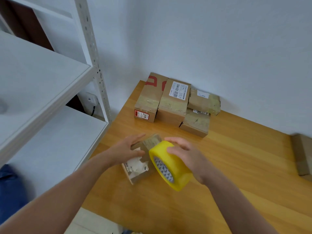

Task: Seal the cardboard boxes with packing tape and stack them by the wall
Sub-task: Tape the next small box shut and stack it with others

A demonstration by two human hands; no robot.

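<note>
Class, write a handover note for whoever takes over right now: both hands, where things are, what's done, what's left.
Left hand rests on the small box on the table. Right hand grips the yellow tape roll beside it. Done: several taped boxes stacked by the wall. Left: finish taping this box, stack it; another box waits at the table's right edge.

A plain white wall (219, 39) backs the wooden worktop (236, 166); white metal shelving (42, 78) stands left, perhaps a socket (90, 98) behind it.
</note>
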